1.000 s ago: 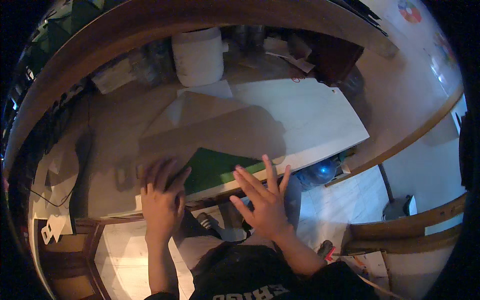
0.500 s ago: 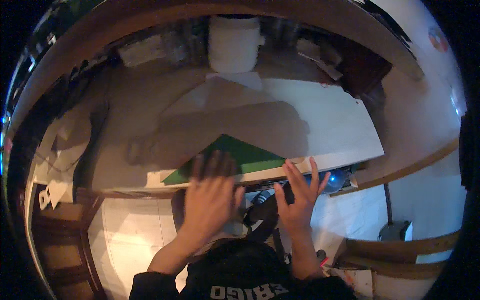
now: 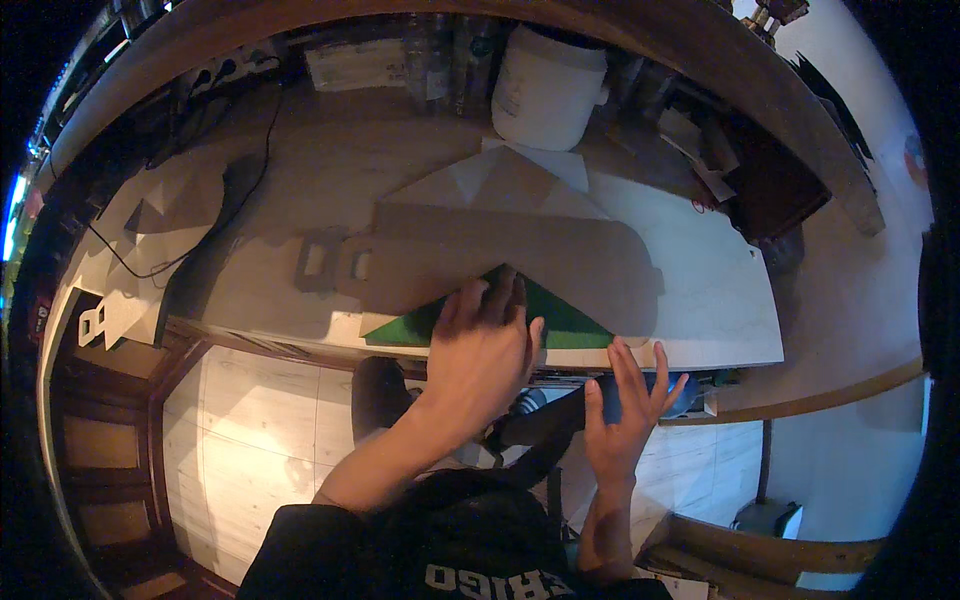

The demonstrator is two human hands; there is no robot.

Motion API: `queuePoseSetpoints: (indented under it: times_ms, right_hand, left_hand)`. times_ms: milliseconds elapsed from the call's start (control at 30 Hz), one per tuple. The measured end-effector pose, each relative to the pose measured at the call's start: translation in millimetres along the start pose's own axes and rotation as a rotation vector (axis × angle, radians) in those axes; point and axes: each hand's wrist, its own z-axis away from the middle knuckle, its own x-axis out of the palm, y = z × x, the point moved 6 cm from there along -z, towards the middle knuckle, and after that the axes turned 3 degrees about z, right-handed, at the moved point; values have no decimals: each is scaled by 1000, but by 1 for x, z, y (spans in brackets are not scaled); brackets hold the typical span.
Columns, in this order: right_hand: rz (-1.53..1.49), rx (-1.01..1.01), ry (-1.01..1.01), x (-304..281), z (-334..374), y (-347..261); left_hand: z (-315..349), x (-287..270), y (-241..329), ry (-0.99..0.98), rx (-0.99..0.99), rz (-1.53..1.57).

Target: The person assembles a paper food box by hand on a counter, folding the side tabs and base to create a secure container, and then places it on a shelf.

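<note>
A green sheet of paper (image 3: 568, 320), folded into a wide triangle, lies along the near edge of a pale board (image 3: 705, 285), its point facing away from me. My left hand (image 3: 482, 350) rests over the middle of the triangle, fingers stretched up to its point and covering part of the paper. At the triangle's right corner, my right hand (image 3: 626, 415) has its fingers spread, with a fingertip touching or very close to that corner. Neither hand grips anything.
Behind the board stands a white tub (image 3: 548, 90). Pale faceted sheets (image 3: 180, 200) lie at the left under a thin black cable (image 3: 262, 165). A dark box-like object (image 3: 770, 180) sits at the back right. Something round and blue (image 3: 682, 397) shows below the desk edge.
My left hand has slid away from me over the paper, up to the triangle's point. My right hand stays by the right corner. The whole view has shifted.
</note>
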Motion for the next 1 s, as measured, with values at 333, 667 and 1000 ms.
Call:
queuePoseSetpoints:
  times_ms: [333,667,1000]
  right_hand:
    - [28,-21,13,6,2,2]
    - [69,-39,44,7,3,3]
    - [6,-5,116,12,4,10]
  left_hand:
    - [19,23,24,-84,-6,-75]
    - [43,26,35,-39,118,217]
    - [83,-19,-40,-44,-99,80]
